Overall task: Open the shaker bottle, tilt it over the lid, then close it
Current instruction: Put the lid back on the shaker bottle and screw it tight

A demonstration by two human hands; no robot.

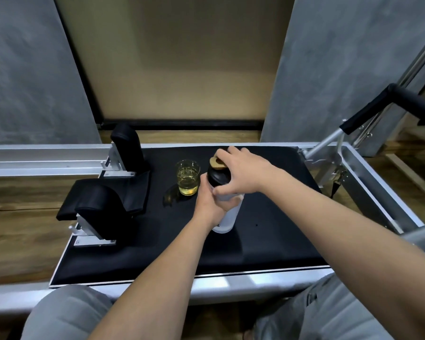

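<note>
A frosted shaker bottle stands upright on the black padded carriage. Its black lid with a tan flip cap sits on top of the bottle. My left hand wraps around the upper body of the bottle. My right hand grips the lid from above and from the right, fingers curled over the tan cap. The bottle's contents cannot be made out.
A clear glass with yellow liquid stands just left of the bottle, close to my left hand. Black shoulder rests rise at the left. A metal frame and a padded bar lie to the right. My knees are below.
</note>
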